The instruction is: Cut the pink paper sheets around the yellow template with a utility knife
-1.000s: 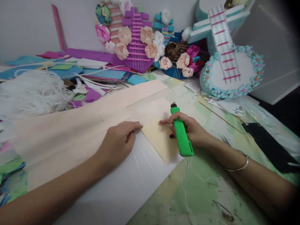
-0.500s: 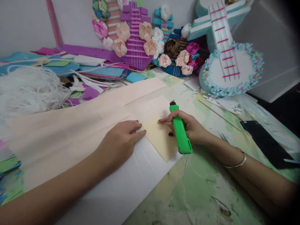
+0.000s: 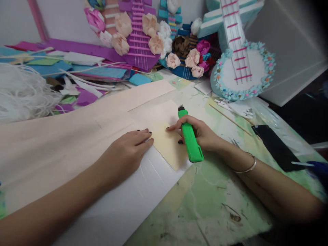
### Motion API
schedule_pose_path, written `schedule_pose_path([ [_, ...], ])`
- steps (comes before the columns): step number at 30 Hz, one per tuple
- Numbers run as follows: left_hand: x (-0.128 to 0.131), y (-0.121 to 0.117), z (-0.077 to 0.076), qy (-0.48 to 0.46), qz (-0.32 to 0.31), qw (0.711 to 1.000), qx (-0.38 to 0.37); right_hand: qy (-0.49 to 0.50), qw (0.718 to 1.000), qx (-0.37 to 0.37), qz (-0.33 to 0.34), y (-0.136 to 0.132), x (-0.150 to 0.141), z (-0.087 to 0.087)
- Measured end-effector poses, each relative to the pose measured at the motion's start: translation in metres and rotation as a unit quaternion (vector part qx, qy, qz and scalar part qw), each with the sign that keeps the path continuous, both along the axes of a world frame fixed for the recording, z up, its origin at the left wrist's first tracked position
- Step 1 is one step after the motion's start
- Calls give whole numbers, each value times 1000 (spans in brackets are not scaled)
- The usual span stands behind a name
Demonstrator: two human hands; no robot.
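My left hand (image 3: 128,148) lies flat with fingers stretched out, its fingertips on the edge of a small cream sheet of paper (image 3: 167,150). Beneath that hand are a large pale peach sheet (image 3: 64,140) and a white board (image 3: 133,201) with thin scored lines. In my right hand (image 3: 202,135) is a green utility knife (image 3: 191,141), its short blade pointing up and away from me. The right index fingertip is over the cream sheet; I cannot tell whether it touches. The knife's blade is clear of the paper.
Decorated model guitars stand at the back, among them a light blue one (image 3: 252,73) and a purple one (image 3: 140,41). White string (image 3: 28,92) is heaped at the left beside coloured foam scraps (image 3: 84,71). A wooden stick (image 3: 230,119) and a black phone-like slab (image 3: 276,147) lie at the right.
The whole view has shifted, so everything sits a little further left and higher. Both hands keep nearly the same pose, and the knife stays in my right hand.
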State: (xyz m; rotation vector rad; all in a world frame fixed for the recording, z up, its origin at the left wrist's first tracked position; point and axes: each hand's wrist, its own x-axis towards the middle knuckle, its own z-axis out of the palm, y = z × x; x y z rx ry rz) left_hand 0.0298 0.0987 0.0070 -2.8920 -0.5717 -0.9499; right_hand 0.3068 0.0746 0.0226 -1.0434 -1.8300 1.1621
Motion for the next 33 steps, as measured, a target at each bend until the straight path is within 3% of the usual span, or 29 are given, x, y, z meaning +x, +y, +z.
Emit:
schedule_pose_path([
  [13,1,1,-1,-7,-21,1000,6,8,1000,-9,20,0,1,2],
  [22,-1,3,-4,-7,-23,1000,-1,-148,984,93,18,-5,1,9],
  [33,-1,4,-5,-8,-30,1000,-4,-113,992,63,12,-3,5,6],
])
